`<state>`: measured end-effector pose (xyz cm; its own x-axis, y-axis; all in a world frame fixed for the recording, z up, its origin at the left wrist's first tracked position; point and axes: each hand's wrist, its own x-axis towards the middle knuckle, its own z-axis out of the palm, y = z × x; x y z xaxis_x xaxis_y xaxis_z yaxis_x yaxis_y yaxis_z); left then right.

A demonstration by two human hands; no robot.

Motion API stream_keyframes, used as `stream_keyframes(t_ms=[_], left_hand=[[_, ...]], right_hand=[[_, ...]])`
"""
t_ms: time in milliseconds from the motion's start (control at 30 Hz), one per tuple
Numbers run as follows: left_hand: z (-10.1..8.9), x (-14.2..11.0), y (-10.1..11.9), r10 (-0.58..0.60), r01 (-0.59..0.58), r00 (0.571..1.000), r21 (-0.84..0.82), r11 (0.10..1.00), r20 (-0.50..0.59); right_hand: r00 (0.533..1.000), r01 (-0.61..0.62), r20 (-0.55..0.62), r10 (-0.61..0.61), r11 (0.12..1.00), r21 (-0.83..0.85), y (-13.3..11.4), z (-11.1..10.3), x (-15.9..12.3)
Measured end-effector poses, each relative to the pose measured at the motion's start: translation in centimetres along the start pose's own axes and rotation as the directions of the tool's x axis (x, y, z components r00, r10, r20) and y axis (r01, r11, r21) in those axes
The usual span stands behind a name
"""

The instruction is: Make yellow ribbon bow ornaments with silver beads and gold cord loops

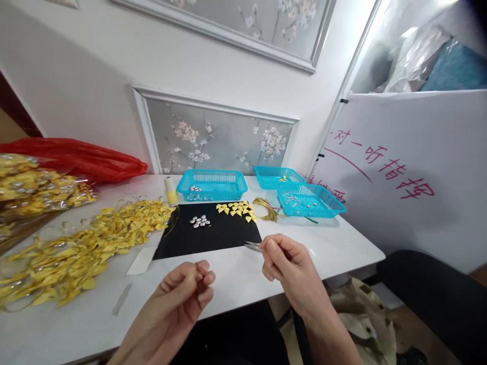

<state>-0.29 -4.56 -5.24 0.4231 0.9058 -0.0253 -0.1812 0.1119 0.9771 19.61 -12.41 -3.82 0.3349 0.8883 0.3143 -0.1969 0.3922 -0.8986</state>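
Above the table's front edge, my left hand (182,299) has its thumb and fingertips pressed together; anything between them is too small to see. To the right, my right hand (287,266) is curled in a similar pinch, its contents also hidden. Open metal blades of small scissors (252,246) show just past its fingers; whether the hand touches them I cannot tell. Beyond both hands lies a black mat (213,235). It bears several shiny silver beads (200,221) and several yellow petal-like pieces (239,209) near its back right corner.
A long heap of yellow ribbon-like pieces (102,238) covers the table's left side, with a red bag (91,158) behind. Blue baskets (213,192) stand along the back. A gold thread bundle (268,210), a thread spool (170,190) and a white card (140,261) lie around the mat.
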Motion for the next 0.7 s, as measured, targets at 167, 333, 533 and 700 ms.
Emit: stream_keyframes(t_ms=[167, 333, 533, 700], left_hand=[[1.4, 0.5, -0.5, 0.074, -0.156, 0.976, 0.417, 0.895, 0.206], [3.2, -0.3, -1.3, 0.020, -0.245, 0.909, 0.494, 0.834, 0.417], [1.9, -0.1, -1.3, 0.007, -0.145, 0.966, 0.515, 0.844, 0.260], [0.9, -0.1, -0.6, -0.008, -0.033, 0.993, 0.355, 0.934, 0.114]], right_hand=[[0.999, 0.014, 0.050, -0.015, 1.000, 0.018, -1.1, 0.9, -0.4], [0.991, -0.019, 0.135, 0.020, 1.000, -0.010, -1.4, 2.1, -0.7], [0.989, -0.033, 0.143, 0.030, 0.999, 0.018, -1.2, 1.8, -1.1], [0.994, -0.055, 0.103, 0.046, 0.995, 0.080, -0.9, 1.0, -1.2]])
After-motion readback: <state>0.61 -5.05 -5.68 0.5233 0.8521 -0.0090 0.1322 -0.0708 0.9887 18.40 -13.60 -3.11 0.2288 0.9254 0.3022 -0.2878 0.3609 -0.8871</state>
